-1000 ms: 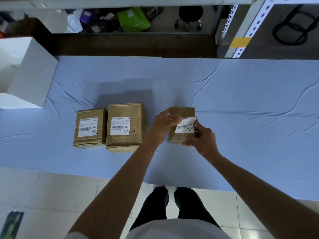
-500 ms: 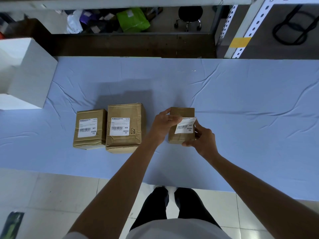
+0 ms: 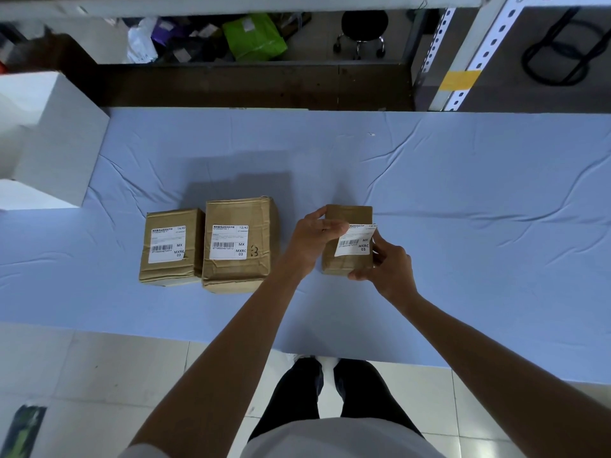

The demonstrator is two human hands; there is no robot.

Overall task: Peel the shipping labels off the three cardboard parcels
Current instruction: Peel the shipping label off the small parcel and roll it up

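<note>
Three brown cardboard parcels stand on the blue-covered table (image 3: 463, 200). The left parcel (image 3: 170, 247) and the middle parcel (image 3: 239, 244) each carry a flat white label with a barcode. The small right parcel (image 3: 347, 239) is held between my hands. My left hand (image 3: 312, 241) grips its upper left edge, thumb on the top. My right hand (image 3: 385, 264) holds the parcel's lower right corner and pinches the right edge of its white label (image 3: 355, 241), which curls up off the cardboard.
A white box (image 3: 49, 140) stands at the table's left end. Behind the table are a dark bench, a green bag (image 3: 254, 36), a stool and a metal rack post (image 3: 463, 54). My legs and the tiled floor show below the near edge.
The label's right edge has lifted a little more off the small parcel. Both hands stay in about the same place.
</note>
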